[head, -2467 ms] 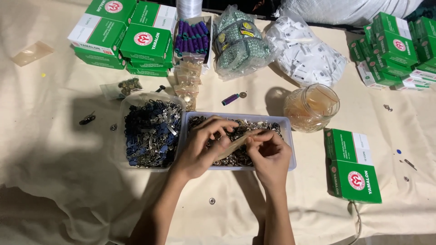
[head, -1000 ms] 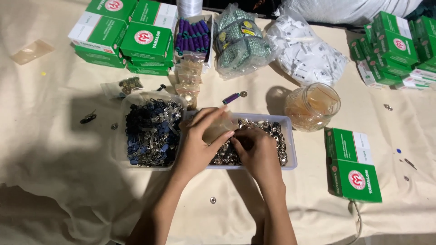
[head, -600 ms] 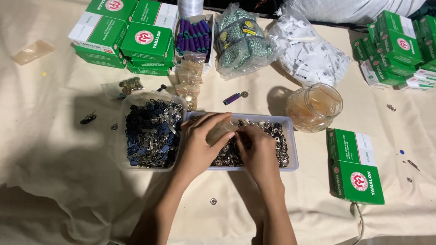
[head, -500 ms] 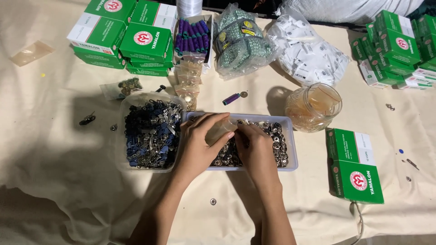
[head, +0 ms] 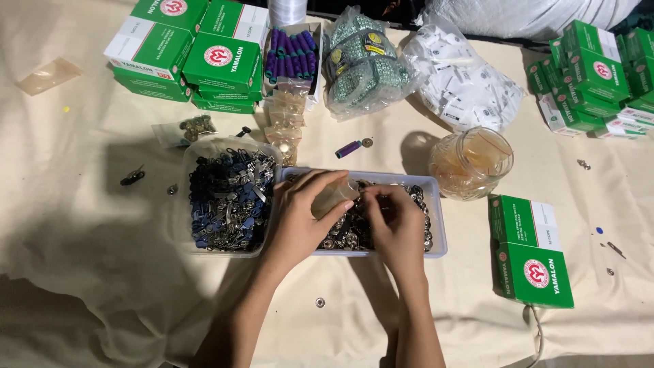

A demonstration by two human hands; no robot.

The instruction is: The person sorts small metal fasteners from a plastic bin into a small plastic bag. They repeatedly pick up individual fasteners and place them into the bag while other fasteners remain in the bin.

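Holding a small clear bag (head: 334,197) in my left hand (head: 300,218) over the snap tray (head: 436,235) mid-desk, right hand (head: 395,221) pinching at the bag's mouth, so both are together. Zipper-pull tub (head: 228,191) at 9 o'clock, jar (head: 470,163) at 2.

packing workshop, stacked green boxes (head: 225,61), fastener trays (head: 228,197)

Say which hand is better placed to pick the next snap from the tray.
Right. The right hand is fingers-down over the metal snaps in the tray; the left hand is occupied holding the small clear bag.
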